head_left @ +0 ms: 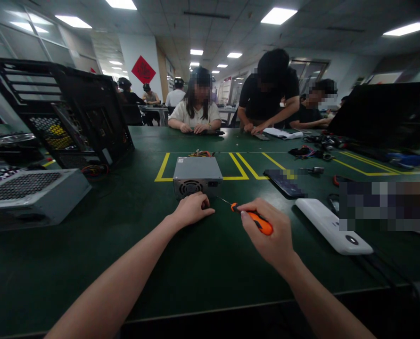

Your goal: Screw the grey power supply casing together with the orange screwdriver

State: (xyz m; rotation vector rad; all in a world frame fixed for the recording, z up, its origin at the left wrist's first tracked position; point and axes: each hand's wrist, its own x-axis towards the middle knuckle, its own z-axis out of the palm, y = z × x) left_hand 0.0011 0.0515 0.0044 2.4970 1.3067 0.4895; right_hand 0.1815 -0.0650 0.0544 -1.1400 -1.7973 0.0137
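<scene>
A grey computer power supply [197,168] rests on the green table in front of me, its fan grille and socket facing me. My left hand [193,209] is at its lower front edge, fingers bent and thumb stretched apart; whether the fingertips press on the case is hidden. In my right hand [269,230] is an orange and black screwdriver [261,223], gripped by its handle. Its thin shaft points left, toward the lower right front of the power supply. I cannot tell whether the tip touches the case.
At left stand an open black computer case [78,113] and a second power supply [36,193]. To the right lie a dark phone [284,182], a white power bank [332,226] and cables [303,151]. Yellow tape [243,165] marks the table. Across it, people work with their hands.
</scene>
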